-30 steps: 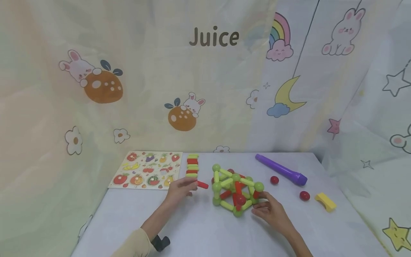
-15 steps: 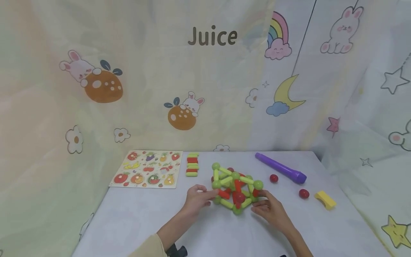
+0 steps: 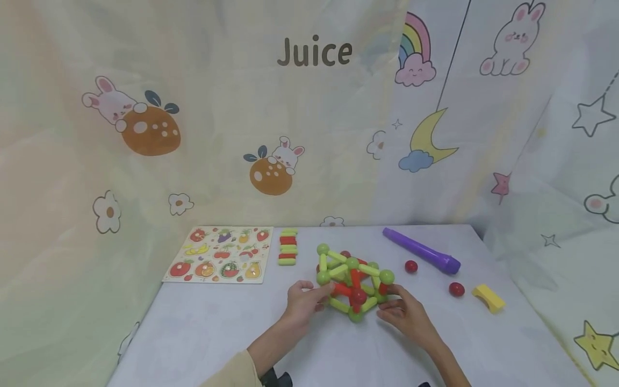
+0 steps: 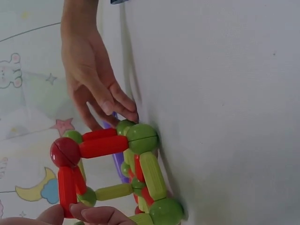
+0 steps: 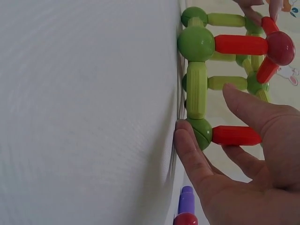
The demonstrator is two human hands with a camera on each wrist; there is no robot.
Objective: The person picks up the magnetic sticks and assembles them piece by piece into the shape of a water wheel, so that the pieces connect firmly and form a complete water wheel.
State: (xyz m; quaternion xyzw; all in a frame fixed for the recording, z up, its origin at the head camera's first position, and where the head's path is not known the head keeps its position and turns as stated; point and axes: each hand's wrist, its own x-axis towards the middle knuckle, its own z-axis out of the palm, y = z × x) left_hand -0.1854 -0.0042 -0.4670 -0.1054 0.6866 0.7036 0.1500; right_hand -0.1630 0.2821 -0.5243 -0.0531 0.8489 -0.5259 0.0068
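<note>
One ball-and-rod frame [image 3: 355, 279] stands on the counter [image 3: 217, 322]; the left hand [image 3: 303, 306] pinches a front red rod [image 3: 342, 289]; the right hand [image 3: 408, 318], loosely spread, touches the right corner ball [image 5: 202, 135]. Bracing there while aligning the rod should spare the rest.

Play corner, cartoon-printed curtain [image 3: 217, 134]

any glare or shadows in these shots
Head: soft, even light, glints on the loose red balls; left wrist: dim shadow on the white tabletop beside the stick model; right wrist: soft shadow near the right hand, no strong glare.
</note>
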